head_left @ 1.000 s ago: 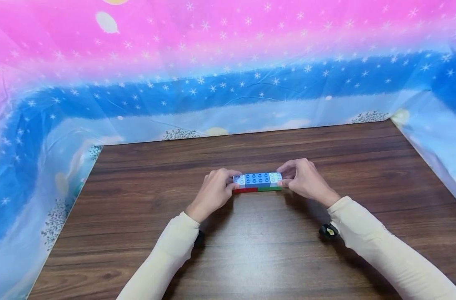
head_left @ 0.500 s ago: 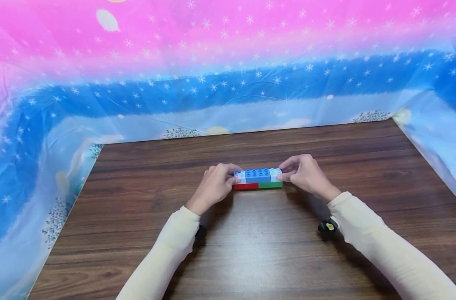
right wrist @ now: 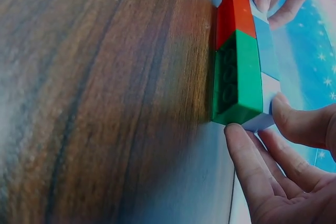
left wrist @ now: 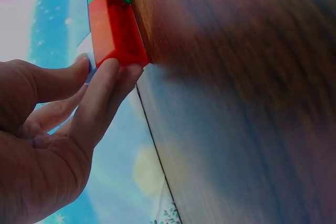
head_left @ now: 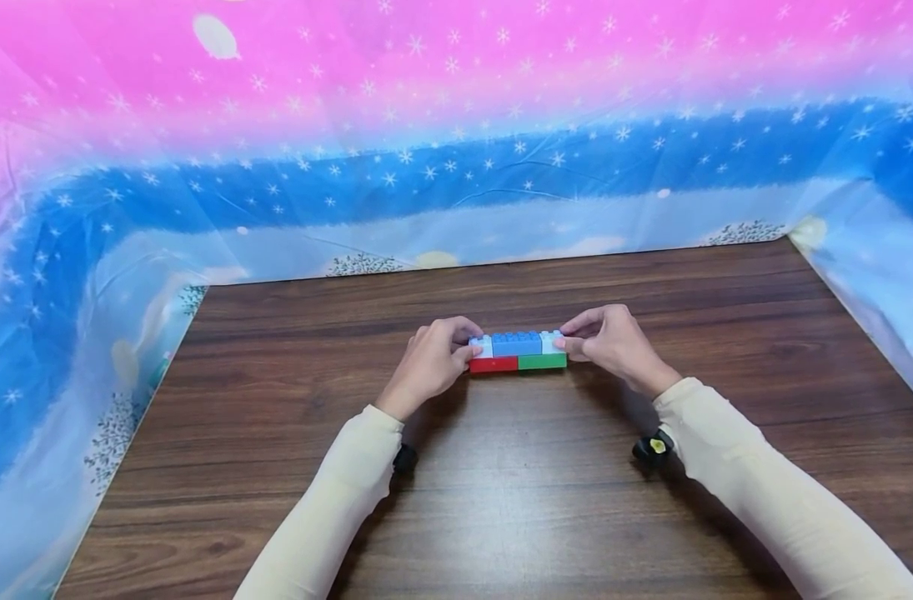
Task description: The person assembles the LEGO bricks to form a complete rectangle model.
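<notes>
A bar of toy building bricks is held between both hands in the head view. Its lower row joins a red brick and a green brick end to end. On top sit a blue brick and a small white brick at each end. My left hand pinches the left end, fingertips at the red brick's end and thumb on the white one. At the right end, my right hand pinches likewise. The green brick's hollow underside shows in the right wrist view, so the bar is off the table.
The brown wood-grain table extends around the hands. A pink and blue snowflake-patterned cloth hangs behind it and along both sides. Dark wrist cameras sit under the cream sleeves.
Both hands have raised the bar slightly and tilted it, so its front face shows more and its studs less. The grip stays the same.
</notes>
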Motion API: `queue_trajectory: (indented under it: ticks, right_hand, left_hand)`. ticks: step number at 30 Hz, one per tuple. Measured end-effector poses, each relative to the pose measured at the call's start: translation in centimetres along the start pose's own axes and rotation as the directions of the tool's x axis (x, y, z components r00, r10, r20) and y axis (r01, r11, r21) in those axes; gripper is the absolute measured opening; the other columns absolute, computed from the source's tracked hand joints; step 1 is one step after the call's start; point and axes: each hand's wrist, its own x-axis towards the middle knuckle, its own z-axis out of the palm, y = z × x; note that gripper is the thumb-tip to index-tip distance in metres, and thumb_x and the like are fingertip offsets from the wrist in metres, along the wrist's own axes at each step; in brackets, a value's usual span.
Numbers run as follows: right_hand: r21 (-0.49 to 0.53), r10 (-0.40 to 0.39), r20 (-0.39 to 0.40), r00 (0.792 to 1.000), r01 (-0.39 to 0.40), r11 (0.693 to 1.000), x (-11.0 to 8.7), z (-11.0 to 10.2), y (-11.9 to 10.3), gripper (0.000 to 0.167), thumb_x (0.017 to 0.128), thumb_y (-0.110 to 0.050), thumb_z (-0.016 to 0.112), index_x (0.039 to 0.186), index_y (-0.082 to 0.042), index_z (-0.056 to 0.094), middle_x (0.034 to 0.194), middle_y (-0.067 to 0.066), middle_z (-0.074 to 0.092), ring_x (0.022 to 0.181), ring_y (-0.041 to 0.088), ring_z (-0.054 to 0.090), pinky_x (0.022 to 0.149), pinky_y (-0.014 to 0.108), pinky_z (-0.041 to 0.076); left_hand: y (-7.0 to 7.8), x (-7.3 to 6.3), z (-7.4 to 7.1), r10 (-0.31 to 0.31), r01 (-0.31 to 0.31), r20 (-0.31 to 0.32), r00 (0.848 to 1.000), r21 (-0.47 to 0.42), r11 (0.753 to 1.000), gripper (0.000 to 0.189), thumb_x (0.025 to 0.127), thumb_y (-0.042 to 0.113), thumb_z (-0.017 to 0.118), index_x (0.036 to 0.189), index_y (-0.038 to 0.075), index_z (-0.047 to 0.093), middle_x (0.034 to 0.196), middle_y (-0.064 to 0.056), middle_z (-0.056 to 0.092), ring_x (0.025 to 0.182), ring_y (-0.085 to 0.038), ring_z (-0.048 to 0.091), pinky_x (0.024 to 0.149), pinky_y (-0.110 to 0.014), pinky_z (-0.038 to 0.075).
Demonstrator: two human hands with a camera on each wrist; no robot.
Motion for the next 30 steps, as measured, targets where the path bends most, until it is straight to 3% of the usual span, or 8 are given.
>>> queue_trajectory:
  ticks: [9, 18, 30]
  right_hand:
    - [0.031, 0.0, -0.015, 1.0, 0.001, 1.0, 0.3, 0.6, -0.2, 0.023, 0.093, -0.009, 0.075, 0.109, 0.008, 0.074, 0.108, 0.024, 0.07, 0.082, 0.022, 0.074, 0.075, 0.035, 0.059]
    - [0.009, -0.011, -0.036, 0.999, 0.011, 1.0, 0.8, 0.8, -0.2, 0.025, 0.094, -0.014, 0.075, 0.108, 0.006, 0.075, 0.105, 0.022, 0.071, 0.078, 0.022, 0.075, 0.073, 0.035, 0.059]
    - [0.024, 0.008, -0.028, 1.0, -0.008, 1.0, 1.2, 0.7, -0.3, 0.031, 0.096, -0.018, 0.072, 0.113, 0.007, 0.074, 0.116, 0.027, 0.067, 0.084, 0.025, 0.075, 0.074, 0.033, 0.059]
  left_hand:
    - [-0.1, 0.1, 0.2, -0.048, 0.047, -0.029, 0.998, -0.036, 0.998, 0.02, 0.1, 0.017, 0.067, 0.117, 0.01, 0.075, 0.112, -0.006, 0.074, 0.1, -0.018, 0.07, 0.089, -0.039, 0.054]
    - [0.0, 0.5, 0.2, -0.098, 0.096, -0.045, 0.994, -0.042, 0.995, 0.025, 0.096, 0.016, 0.073, 0.121, 0.012, 0.074, 0.118, -0.007, 0.073, 0.113, -0.023, 0.066, 0.094, -0.042, 0.052]
    - [-0.1, 1.2, 0.3, -0.159, 0.156, -0.045, 0.986, -0.06, 0.986, 0.024, 0.097, 0.021, 0.072, 0.119, 0.011, 0.074, 0.109, -0.006, 0.075, 0.103, -0.02, 0.069, 0.088, -0.041, 0.053]
